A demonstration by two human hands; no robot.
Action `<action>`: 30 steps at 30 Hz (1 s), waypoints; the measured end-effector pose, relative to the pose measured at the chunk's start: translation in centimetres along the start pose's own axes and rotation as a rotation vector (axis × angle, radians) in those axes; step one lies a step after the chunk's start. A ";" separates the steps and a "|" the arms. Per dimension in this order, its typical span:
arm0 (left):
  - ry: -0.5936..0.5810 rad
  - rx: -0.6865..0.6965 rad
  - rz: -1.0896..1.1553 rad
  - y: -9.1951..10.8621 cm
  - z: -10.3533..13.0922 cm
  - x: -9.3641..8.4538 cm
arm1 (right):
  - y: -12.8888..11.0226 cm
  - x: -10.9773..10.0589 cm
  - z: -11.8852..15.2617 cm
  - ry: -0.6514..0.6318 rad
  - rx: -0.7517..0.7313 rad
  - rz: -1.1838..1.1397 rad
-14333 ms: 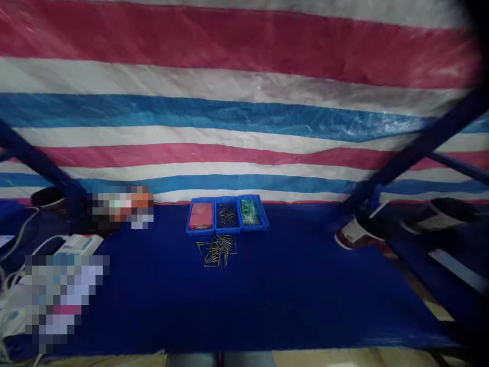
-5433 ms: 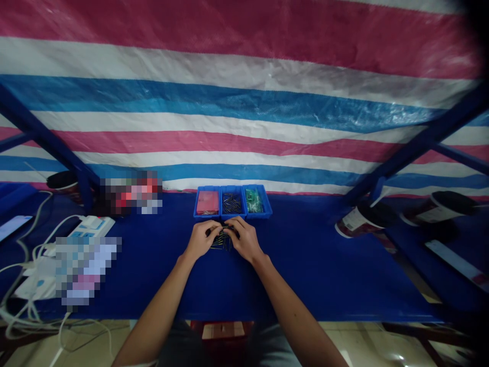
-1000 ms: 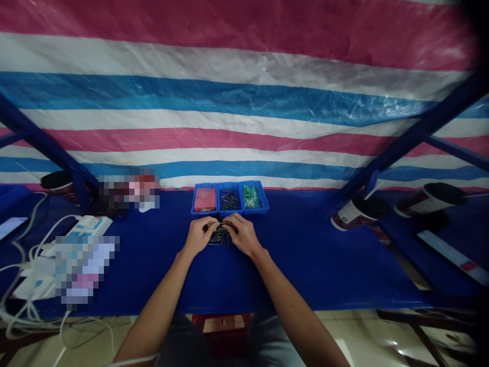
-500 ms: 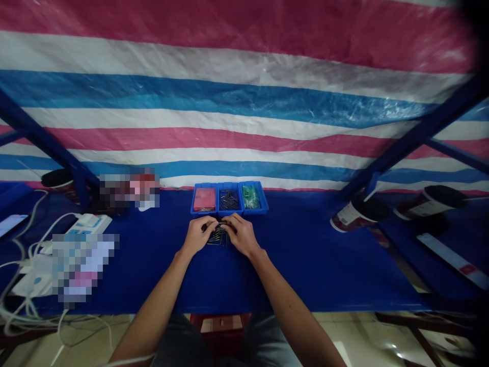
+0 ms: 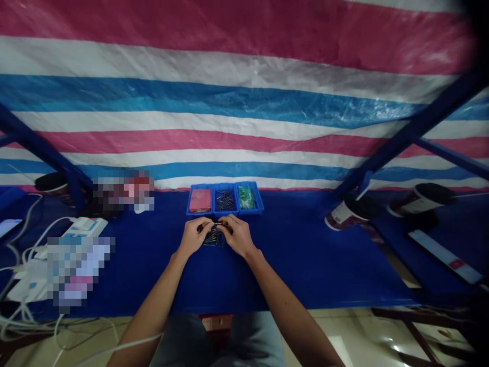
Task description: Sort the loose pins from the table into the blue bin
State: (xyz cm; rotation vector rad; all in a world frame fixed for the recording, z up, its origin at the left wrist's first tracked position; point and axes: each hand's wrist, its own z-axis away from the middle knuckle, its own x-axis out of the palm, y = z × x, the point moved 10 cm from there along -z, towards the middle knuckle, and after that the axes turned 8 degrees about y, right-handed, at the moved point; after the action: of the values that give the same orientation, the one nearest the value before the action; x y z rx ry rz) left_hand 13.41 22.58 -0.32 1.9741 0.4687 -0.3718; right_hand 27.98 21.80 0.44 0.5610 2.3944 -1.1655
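Note:
My left hand and my right hand meet above a small pile of thin, dark and brassy screw-like pieces on the blue table. Thumb and fingers of each hand are pinched together, fingertips nearly touching. Between them runs a thin dark screw-like piece, mostly covered by the fingers. Just beyond the hands stand three joined blue bins. The left bin holds pink, flat pieces, the middle bin dark screw-like pieces, and the right bin green and clear small pieces.
White power strips with tangled cables lie at the left beside a blurred-out item. To the right, a dark-lidded cup stands on the table, with another cup and a phone farther right. A striped sheet hangs behind.
The whole view has shifted slightly, so things sit a little farther left. Both hands keep their pinch over the pile, with hardly any movement relative to the bins.

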 end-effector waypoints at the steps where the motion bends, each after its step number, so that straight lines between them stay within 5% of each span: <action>1: 0.002 -0.003 0.000 0.0 0.0 0.0 | 0.0 0.0 0.0 0.001 -0.001 -0.003; 30: -0.019 0.010 0.042 0.4 0.1 0.1 | -0.4 0.2 0.1 -0.003 -0.054 0.022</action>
State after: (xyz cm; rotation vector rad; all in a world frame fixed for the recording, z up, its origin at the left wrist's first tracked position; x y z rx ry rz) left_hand 13.64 22.35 -0.07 1.9848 0.4133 -0.3671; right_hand 27.64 21.54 0.51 0.5662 2.4030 -1.0886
